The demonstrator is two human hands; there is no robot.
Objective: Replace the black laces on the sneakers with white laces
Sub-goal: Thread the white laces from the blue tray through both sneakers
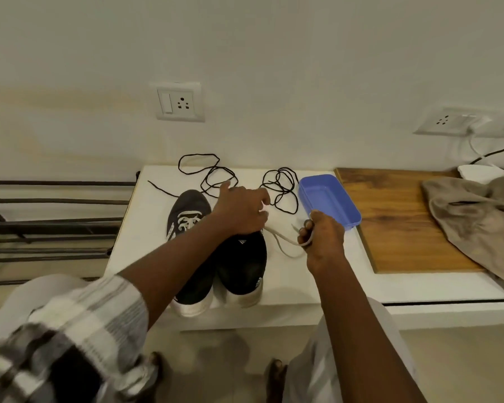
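Both hands work one white lace (282, 238): my left hand (242, 210) pinches it at the eyelets of the right-hand sneaker (242, 263), while my right hand (322, 237) grips its free end. It is best kept taut, with the ends even. Black laces (213, 173) lie on the far worktop (146, 228).

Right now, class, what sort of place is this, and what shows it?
Probably a home, perhaps an entryway: metal rack beside a white table, wall socket above it, crumpled cloth on a wooden board.
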